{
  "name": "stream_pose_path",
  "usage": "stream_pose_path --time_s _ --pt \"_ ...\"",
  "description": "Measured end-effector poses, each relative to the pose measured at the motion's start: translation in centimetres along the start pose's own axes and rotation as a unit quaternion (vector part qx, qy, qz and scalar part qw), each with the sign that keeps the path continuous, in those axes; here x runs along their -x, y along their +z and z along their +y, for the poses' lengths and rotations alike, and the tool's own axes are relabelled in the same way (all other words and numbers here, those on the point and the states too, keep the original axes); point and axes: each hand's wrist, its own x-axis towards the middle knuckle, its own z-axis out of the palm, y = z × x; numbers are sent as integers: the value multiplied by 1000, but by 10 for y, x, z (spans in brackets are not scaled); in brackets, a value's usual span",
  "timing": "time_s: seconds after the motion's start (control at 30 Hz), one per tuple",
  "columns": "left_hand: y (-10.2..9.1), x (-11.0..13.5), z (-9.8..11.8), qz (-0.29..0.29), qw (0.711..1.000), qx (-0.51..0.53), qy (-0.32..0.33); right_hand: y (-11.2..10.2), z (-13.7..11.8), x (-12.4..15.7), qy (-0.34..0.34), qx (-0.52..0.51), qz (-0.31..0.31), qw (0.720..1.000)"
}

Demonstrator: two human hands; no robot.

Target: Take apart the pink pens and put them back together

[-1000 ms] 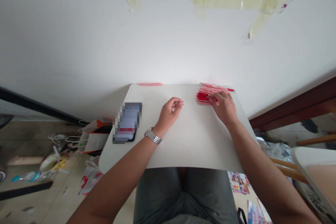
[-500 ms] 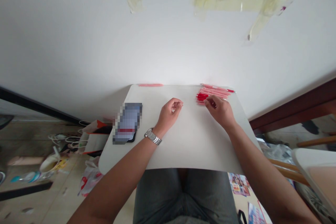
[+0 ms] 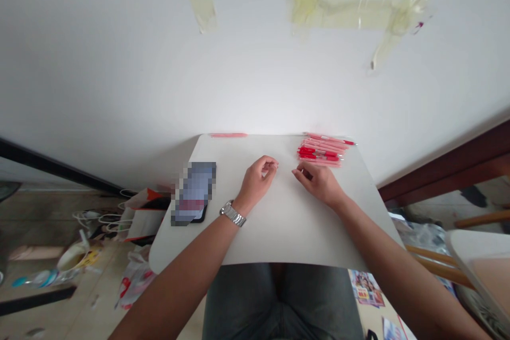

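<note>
My left hand [image 3: 258,180] is above the white table, its fingers curled towards the thumb in a loose pinch. Nothing shows between them. A silver watch [image 3: 232,213] is on the left wrist. To its right, my right hand [image 3: 317,181] has its fingers bent in against the thumb, with no object sticking out. It is just below a pile of pink and red pens [image 3: 321,147], apart from the left hand. At the table's far left edge lies a pink pen or a small group of pens [image 3: 228,135].
A phone [image 3: 195,191], blurred over, lies on the left of the white table [image 3: 274,239]. The wall [image 3: 255,74] meets the far edge. Bags [image 3: 137,271], a cup [image 3: 74,256] and a bottle [image 3: 42,278] are on the floor to the left. Another white surface [image 3: 484,255] is at right.
My right hand has moved left and nearer to me, off the pen pile, uncovering the red pens. My left hand keeps its pose. The view has tipped slightly upward.
</note>
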Motion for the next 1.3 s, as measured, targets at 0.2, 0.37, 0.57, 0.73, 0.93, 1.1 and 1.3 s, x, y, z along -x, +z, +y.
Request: stream_pose_path --time_s 0.2,0.37,0.57,0.73,0.93,1.1,1.3 --pt "0 -1 1 -2 1000 -18 15 5 1 0 11 9 2 1000" --pt "0 -1 1 -1 999 -33 18 10 3 -1 35 -8 29 999" --pt "-2 -2 3 -28 997 -69 34 12 8 -2 46 -33 47 997" --pt "-10 -9 4 -67 992 -97 45 13 13 -3 56 -56 45 996" --pt "-45 -36 -8 -29 972 -219 84 14 16 -4 62 -40 27 997" --pt "-89 -63 -24 16 922 -375 99 15 16 -4 62 -39 24 997" --pt "-115 -82 -38 7 875 -480 59 14 17 -5 67 -36 23 997"
